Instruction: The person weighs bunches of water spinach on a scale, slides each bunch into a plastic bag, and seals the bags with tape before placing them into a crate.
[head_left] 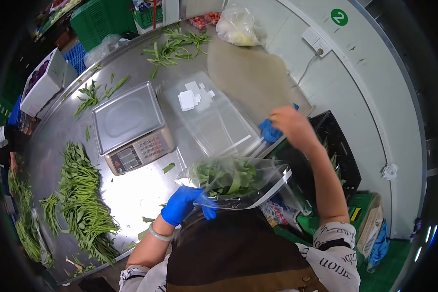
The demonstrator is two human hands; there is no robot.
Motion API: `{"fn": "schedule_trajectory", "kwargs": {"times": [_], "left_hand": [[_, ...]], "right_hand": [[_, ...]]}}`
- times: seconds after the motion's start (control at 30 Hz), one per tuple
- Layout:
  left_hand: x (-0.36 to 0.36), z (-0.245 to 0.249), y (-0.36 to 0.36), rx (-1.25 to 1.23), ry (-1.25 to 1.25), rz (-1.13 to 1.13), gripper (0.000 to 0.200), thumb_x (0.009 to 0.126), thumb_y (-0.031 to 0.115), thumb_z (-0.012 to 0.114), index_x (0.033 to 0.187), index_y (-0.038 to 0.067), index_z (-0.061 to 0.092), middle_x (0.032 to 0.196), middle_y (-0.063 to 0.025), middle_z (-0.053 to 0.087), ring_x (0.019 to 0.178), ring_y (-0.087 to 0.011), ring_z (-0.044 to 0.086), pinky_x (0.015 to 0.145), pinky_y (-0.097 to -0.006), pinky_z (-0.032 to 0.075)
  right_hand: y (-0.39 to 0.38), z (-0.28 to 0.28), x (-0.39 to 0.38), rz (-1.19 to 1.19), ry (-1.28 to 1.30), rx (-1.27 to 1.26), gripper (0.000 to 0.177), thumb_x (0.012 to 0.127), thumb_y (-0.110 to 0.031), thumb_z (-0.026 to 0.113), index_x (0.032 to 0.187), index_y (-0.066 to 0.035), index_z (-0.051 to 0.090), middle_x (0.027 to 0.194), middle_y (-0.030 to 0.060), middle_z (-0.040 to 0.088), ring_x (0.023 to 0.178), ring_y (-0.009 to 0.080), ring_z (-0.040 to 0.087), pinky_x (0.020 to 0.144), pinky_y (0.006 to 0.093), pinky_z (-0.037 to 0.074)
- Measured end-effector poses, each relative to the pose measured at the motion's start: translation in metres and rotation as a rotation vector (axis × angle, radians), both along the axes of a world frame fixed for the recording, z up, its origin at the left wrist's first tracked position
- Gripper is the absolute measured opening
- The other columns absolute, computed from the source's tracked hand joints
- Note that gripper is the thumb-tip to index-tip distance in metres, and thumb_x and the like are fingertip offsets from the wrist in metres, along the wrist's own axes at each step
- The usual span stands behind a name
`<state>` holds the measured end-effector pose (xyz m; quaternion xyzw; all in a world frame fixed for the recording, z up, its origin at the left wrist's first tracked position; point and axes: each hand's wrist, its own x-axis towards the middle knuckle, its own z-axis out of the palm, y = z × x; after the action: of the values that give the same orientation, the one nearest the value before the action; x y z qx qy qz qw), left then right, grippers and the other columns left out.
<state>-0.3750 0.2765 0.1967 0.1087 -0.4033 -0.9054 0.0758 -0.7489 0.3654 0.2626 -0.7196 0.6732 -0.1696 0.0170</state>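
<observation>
My left hand (189, 203), in a blue glove, grips the lower left part of a clear plastic bag (272, 170) holding leafy greens (228, 176). The bag lies across the table's front edge, before my apron. My right hand (289, 125) is bare and raised at the right, above a crumpled blue glove (270, 131) on the table edge. Its fingers are bent towards the left, and whether they hold anything is not clear. A stack of flat clear bags (214, 121) with white labels (187, 100) lies beyond the filled bag.
A scale (131, 126) stands left of centre. Bunches of long-stemmed greens (82, 204) lie at the left, loose stems (175, 48) at the back. A black crate (343, 146) is on the right, a knotted plastic bag (238, 27) by the wall. Part of another person (2, 138) shows far left.
</observation>
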Motion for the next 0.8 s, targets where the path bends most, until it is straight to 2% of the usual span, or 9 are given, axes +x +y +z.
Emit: {"fn": "schedule_trajectory", "kwargs": {"times": [0.07,0.17,0.27,0.37,0.47,0.5,0.57,0.67,0.8], "left_hand": [[0.005,-0.001,-0.002,0.004,-0.001,-0.028,0.046,0.095,0.024,0.038,0.087,-0.01,0.066,0.077,-0.0224,0.067,0.069,-0.0295,0.066,0.069,-0.0354,0.054],[0.004,-0.004,-0.004,-0.128,-0.045,0.017,0.05,0.094,0.031,0.041,0.083,-0.012,0.065,0.075,-0.0257,0.065,0.063,-0.035,0.064,0.063,-0.0404,0.053],[-0.007,-0.021,-0.015,-0.013,0.064,0.107,0.046,0.096,0.026,0.037,0.093,-0.012,0.063,0.083,-0.0247,0.066,0.071,-0.032,0.065,0.07,-0.0396,0.053],[-0.031,-0.012,-0.047,-0.049,-0.011,0.345,0.045,0.096,0.025,0.036,0.101,-0.012,0.06,0.089,-0.0233,0.066,0.08,-0.0291,0.064,0.078,-0.0369,0.05],[-0.036,0.043,-0.048,-0.077,-0.008,0.464,0.046,0.096,0.028,0.036,0.095,-0.009,0.062,0.091,-0.023,0.067,0.08,-0.0306,0.064,0.08,-0.0386,0.049],[-0.029,0.051,-0.036,-0.194,0.122,0.454,0.037,0.094,0.024,0.043,0.091,-0.008,0.063,0.091,-0.0232,0.067,0.082,-0.0316,0.064,0.08,-0.0391,0.049],[-0.013,0.068,-0.001,-0.366,-0.08,0.454,0.027,0.089,0.016,0.05,0.087,-0.007,0.063,0.088,-0.0213,0.067,0.086,-0.0311,0.065,0.084,-0.0399,0.049],[0.021,-0.032,0.06,-0.063,-0.189,0.498,0.024,0.086,0.014,0.054,0.089,-0.008,0.063,0.092,-0.0195,0.066,0.09,-0.0295,0.065,0.089,-0.0402,0.048],[0.011,-0.15,0.152,0.535,-0.525,0.496,0.032,0.089,0.017,0.05,0.105,-0.009,0.059,0.1,-0.0186,0.065,0.091,-0.0283,0.064,0.087,-0.0386,0.05]], "right_hand": [[0.018,-0.014,0.024,0.011,-0.044,0.138,0.031,0.076,-0.006,0.064,0.107,-0.003,0.063,0.114,0.0142,0.06,0.112,0.0289,0.054,0.096,0.0378,0.042],[0.037,-0.016,0.059,0.064,-0.779,0.359,0.042,0.075,-0.009,0.068,0.116,-0.002,0.06,0.121,0.0138,0.058,0.114,0.0255,0.054,0.098,0.0358,0.041],[0.03,-0.051,0.062,0.067,-0.903,0.273,0.04,0.074,-0.013,0.072,0.111,0.0,0.063,0.108,0.0124,0.065,0.102,0.0237,0.06,0.091,0.0334,0.044],[-0.007,-0.016,0.073,-0.381,-0.818,0.353,0.031,0.077,-0.013,0.07,0.104,0.002,0.065,0.1,0.0121,0.067,0.095,0.0229,0.062,0.088,0.0325,0.046],[-0.02,-0.027,0.058,-0.132,-1.093,-0.138,0.024,0.079,-0.012,0.068,0.099,0.001,0.066,0.101,0.0123,0.067,0.093,0.0238,0.062,0.087,0.0321,0.047],[-0.016,-0.022,0.052,0.058,-0.903,-0.233,0.022,0.079,-0.012,0.068,0.097,0.0,0.067,0.102,0.0124,0.067,0.095,0.0245,0.062,0.088,0.0325,0.047],[0.004,0.003,0.039,0.41,-0.503,-0.418,0.018,0.079,-0.012,0.067,0.094,-0.003,0.069,0.103,0.0127,0.067,0.097,0.0258,0.062,0.088,0.0331,0.046],[0.067,-0.01,0.051,0.355,-0.404,-0.184,0.018,0.074,-0.011,0.07,0.092,-0.009,0.07,0.108,0.006,0.066,0.11,0.029,0.056,0.092,0.0393,0.045],[0.133,-0.129,0.06,0.311,-0.326,0.042,0.024,0.072,-0.011,0.066,0.096,-0.013,0.069,0.115,0.0038,0.063,0.117,0.0282,0.051,0.094,0.0409,0.043]]}}
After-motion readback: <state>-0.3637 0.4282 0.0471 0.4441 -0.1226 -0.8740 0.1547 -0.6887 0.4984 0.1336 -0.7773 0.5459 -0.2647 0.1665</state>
